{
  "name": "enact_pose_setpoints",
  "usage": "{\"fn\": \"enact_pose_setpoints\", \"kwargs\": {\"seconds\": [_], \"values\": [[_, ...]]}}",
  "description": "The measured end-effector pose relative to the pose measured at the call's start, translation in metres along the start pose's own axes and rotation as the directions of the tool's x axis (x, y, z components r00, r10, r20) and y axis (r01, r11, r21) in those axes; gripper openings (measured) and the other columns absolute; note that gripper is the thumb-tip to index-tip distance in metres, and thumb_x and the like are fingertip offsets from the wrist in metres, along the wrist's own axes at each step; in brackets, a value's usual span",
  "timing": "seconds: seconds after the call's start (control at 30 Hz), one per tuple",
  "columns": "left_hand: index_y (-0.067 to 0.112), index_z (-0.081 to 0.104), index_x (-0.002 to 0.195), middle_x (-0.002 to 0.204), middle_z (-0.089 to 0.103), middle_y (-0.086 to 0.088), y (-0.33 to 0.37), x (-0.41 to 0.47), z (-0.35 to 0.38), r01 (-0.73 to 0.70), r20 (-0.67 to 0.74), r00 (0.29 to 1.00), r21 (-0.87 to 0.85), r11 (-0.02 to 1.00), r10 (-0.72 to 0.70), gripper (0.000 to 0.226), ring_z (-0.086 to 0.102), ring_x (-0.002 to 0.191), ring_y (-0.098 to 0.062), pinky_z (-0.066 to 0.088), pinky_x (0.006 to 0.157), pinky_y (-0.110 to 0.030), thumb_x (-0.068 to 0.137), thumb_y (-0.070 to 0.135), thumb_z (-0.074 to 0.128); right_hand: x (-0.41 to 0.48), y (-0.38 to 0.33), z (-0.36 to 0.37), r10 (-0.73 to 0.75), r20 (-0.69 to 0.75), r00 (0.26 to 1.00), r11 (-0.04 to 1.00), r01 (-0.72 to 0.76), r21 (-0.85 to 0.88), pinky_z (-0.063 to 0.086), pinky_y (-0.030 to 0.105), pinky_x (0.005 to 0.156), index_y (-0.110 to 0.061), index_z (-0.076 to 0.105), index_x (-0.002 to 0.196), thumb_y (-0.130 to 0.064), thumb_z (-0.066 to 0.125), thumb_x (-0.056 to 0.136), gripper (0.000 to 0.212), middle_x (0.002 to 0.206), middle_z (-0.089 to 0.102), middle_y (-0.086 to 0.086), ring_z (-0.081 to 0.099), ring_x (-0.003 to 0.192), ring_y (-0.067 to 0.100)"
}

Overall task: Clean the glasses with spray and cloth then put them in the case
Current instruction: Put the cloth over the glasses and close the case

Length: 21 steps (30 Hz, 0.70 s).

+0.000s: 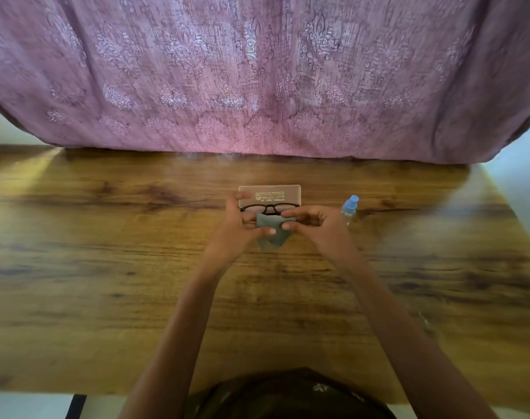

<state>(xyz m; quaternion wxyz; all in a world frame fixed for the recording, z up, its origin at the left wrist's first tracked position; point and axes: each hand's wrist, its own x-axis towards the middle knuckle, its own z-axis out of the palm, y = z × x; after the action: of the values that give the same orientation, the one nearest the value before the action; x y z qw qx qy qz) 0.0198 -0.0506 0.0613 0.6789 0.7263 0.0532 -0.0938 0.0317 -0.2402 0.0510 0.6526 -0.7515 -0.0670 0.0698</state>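
Wooden table (106, 267) before a pink patterned curtain (257, 71), hands busy at its middle.

Left hand (242, 225) pinches the dark glasses (269, 208); right hand (315, 220) closes on the grey cloth (269, 234). Case (269, 195) lies just behind, spray bottle (349, 207) beside it.

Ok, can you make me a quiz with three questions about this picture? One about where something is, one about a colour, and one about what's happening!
1. Where is the spray bottle?
A. By the right hand
B. By the left hand
C. On the case

2. What colour is the bottle's cap?
A. Red
B. Blue
C. Black

3. What is happening with the glasses?
A. They lie inside the case
B. They lie alone on the table
C. Both hands hold them with the cloth

Answers:
1. A: the bottle stands just beyond the right hand.
2. B: the cap looks light blue.
3. C: the hands hold the glasses and cloth in front of the case.
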Motion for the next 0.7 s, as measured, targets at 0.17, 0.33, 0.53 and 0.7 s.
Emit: {"fn": "enact_pose_setpoints", "kwargs": {"seconds": [0.17, 0.33, 0.53, 0.7], "values": [[0.018, 0.066, 0.114, 0.110, 0.070, -0.001, 0.008, 0.001, -0.006, -0.109, 0.057, 0.994, 0.382, 0.918, 0.094, 0.040, 0.067, 0.102, -0.020, 0.055, 0.091, -0.034, 0.078, 0.005, 0.077, 0.004, -0.004, -0.002, -0.029, -0.004, 1.000, 0.987, 0.028, -0.155, 0.055, 0.022, 0.081, -0.017, 0.076, 0.095, -0.013, 0.078, 0.079, 0.017, 0.099, 0.074, -0.008, 0.069, 0.090, 0.005], [0.020, 0.076, 0.095, 0.094, 0.071, 0.005, 0.008, 0.001, -0.005, -0.208, -0.012, 0.967, 0.533, 0.820, 0.253, 0.016, 0.065, 0.090, -0.013, 0.051, 0.079, -0.022, 0.080, 0.023, 0.077, 0.004, -0.005, -0.003, -0.037, 0.004, 0.999, 0.992, 0.037, -0.118, 0.053, 0.030, 0.092, -0.022, 0.072, 0.090, -0.019, 0.073, 0.084, 0.007, 0.104, 0.066, -0.007, 0.065, 0.101, 0.012], [0.020, 0.072, 0.096, 0.091, 0.073, 0.009, 0.008, -0.002, -0.004, -0.063, 0.101, 0.993, 0.021, 0.998, 0.060, 0.010, 0.067, 0.087, -0.005, 0.052, 0.076, -0.015, 0.088, 0.027, 0.069, 0.005, -0.008, -0.003, 0.102, 0.109, 0.989, 0.981, -0.118, 0.156, 0.056, 0.024, 0.080, -0.018, 0.064, 0.097, -0.017, 0.061, 0.095, 0.004, 0.088, 0.072, -0.010, 0.069, 0.091, 0.012], [0.006, 0.064, 0.110, 0.092, 0.075, 0.000, 0.011, -0.002, 0.003, -0.015, 0.087, 0.996, -0.129, 0.992, 0.027, 0.021, 0.072, 0.087, -0.012, 0.055, 0.070, -0.019, 0.093, 0.019, 0.063, 0.004, -0.016, -0.001, 0.154, 0.107, 0.982, 0.933, -0.180, 0.311, 0.059, 0.029, 0.068, -0.016, 0.066, 0.109, -0.022, 0.074, 0.083, 0.027, 0.098, 0.075, 0.001, 0.072, 0.091, 0.020]]}}
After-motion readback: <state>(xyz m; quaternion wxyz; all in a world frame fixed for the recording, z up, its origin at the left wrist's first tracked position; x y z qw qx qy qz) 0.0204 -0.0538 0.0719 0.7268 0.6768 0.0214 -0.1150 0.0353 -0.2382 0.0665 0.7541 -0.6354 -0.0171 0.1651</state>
